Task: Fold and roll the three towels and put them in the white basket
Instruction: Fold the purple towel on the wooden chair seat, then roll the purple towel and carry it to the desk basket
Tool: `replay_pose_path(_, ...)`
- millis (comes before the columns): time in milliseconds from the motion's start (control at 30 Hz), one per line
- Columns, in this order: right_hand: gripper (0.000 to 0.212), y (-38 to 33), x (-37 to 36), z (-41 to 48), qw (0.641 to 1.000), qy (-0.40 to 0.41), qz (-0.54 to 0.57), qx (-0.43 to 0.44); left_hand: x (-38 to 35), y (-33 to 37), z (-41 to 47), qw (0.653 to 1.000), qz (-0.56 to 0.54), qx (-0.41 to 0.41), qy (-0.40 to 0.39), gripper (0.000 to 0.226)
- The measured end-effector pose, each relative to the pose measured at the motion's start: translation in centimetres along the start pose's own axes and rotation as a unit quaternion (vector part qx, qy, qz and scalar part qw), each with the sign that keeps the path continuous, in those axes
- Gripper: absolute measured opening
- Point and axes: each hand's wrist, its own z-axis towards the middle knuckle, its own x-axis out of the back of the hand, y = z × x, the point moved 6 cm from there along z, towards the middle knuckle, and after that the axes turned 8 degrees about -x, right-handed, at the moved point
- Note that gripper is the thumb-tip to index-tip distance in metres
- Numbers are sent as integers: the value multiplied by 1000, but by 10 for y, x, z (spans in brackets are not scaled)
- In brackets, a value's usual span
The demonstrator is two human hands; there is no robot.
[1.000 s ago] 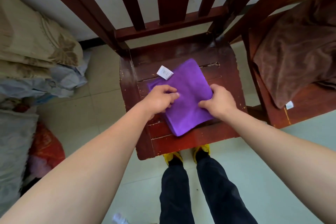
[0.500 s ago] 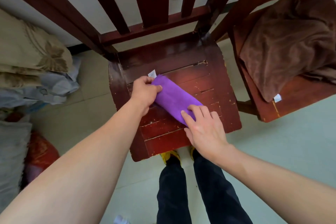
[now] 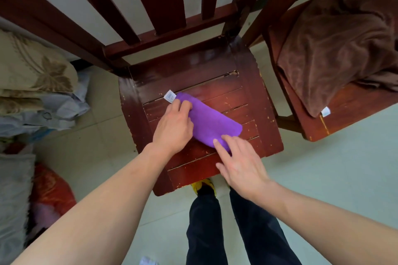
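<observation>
A purple towel point(image 3: 212, 121), folded into a narrow strip, lies slantwise on the seat of a dark red wooden chair point(image 3: 247, 92). Its white label point(image 3: 169, 95) sticks out at the far left end. My left hand point(image 3: 174, 127) rests on the strip's left half, fingers curled over its edge. My right hand point(image 3: 239, 161) lies flat with spread fingers, the fingertips pressing the near right end of the strip. A brown towel point(image 3: 336, 49) is draped loosely over a second chair at the right. No white basket is in view.
The second wooden chair point(image 3: 344, 109) stands close on the right. Bedding and bags point(image 3: 32, 84) are piled on the floor at the left, with a red bag point(image 3: 49, 191) lower down. My legs and yellow shoes point(image 3: 204, 185) are just in front of the chair.
The purple towel went from a flat square to a narrow folded strip. My left hand slid down along the strip's left side; my right hand stays flat on its near end.
</observation>
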Motion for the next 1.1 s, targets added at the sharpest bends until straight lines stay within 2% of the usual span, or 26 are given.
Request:
replay_pose_path(100,78,7,-23,-25,995,-91,-44,16,-5,-5,-4,999,21,-30,-36,32)
replay_pose_path(233,82,5,-28,-23,990,-135,-41,2,-4,-6,0,996,41,-40,-61,36)
replay_pose_path(300,71,5,-21,-20,992,-123,-16,-1,1,-3,5,994,71,-37,-78,34)
replay_pose_path(400,41,12,6,6,998,-29,49,-19,15,8,13,971,215,-73,-72,49)
replay_pose_path(467,33,21,19,32,995,-35,81,-56,19,13,21,952,274,-98,-96,76)
replay_pose_path(533,26,24,24,49,991,-52,85,-92,15,15,31,940,285,-124,-143,91)
replay_pose_path(567,36,24,25,53,989,-49,76,-114,13,17,36,934,291,-133,-161,92)
replay_pose_path(667,74,23,17,48,974,-54,109,-189,5,21,42,919,314,-156,-182,81)
replay_pose_path(733,82,20,7,40,964,-78,125,-219,2,21,38,915,320,-152,-194,68)
replay_pose_path(833,57,11,10,27,965,-76,111,-225,3,25,15,907,321,-155,-226,46)
replay_pose_path(900,42,7,16,15,967,-61,118,-216,5,29,-7,908,312,-167,-223,40)
replay_pose_path(1000,39,11,32,-19,966,-14,134,-221,14,48,-36,908,296,-208,-210,37)
replay_pose_path(1100,44,24,66,-68,960,37,124,-248,31,95,-60,899,292,-253,-206,30)
